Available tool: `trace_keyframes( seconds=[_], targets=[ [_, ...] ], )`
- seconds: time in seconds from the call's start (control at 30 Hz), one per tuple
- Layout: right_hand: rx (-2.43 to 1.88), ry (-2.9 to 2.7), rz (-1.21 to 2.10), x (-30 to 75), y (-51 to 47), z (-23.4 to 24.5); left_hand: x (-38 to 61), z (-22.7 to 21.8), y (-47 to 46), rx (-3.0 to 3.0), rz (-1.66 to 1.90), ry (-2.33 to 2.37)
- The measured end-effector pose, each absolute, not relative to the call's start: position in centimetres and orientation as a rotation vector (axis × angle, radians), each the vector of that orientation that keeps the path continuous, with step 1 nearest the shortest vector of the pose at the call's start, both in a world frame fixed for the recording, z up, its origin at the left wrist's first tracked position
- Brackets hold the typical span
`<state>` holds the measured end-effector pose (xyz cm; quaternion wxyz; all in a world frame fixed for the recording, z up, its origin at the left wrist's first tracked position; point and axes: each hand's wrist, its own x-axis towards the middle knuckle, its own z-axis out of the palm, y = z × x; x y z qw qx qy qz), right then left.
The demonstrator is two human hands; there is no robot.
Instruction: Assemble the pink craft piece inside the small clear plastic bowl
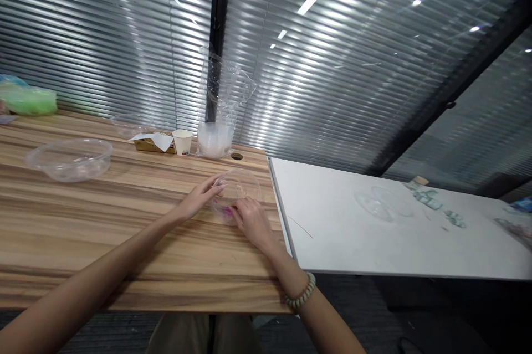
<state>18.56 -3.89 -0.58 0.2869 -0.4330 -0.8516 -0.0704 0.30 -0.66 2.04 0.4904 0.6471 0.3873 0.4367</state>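
A clear round plastic bowl [250,182] stands on the wooden table in front of me. My left hand [203,194] grips its left rim, thumb and fingers against the wall. Over the near right side of the bowl, my right hand [251,220] has its fingers bent and drawn together, pointing down and to the left. A small pink-purple thing [228,211] shows at these fingertips, low in the bowl. It is too small to name, and I cannot make out what the right fingers pinch. A beaded bracelet circles my right wrist.
Another clear bowl [78,168] stands at left. Along the back are a brown box with white paper [154,142], a paper cup [182,142] and bagged plastic tubs [215,139]. A white table [341,243] adjoins at right, bearing clear lids [374,207] and small packets [428,199].
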Motion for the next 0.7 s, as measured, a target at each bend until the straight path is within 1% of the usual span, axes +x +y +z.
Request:
trace_keyframes(
  seconds=[0.7],
  targets=[
    [-1.121, -2.246, -0.172, 18.42, -4.10, -0.39, 0.27, 1.37, -0.28, 1.589, 1.086, 0.929]
  ],
)
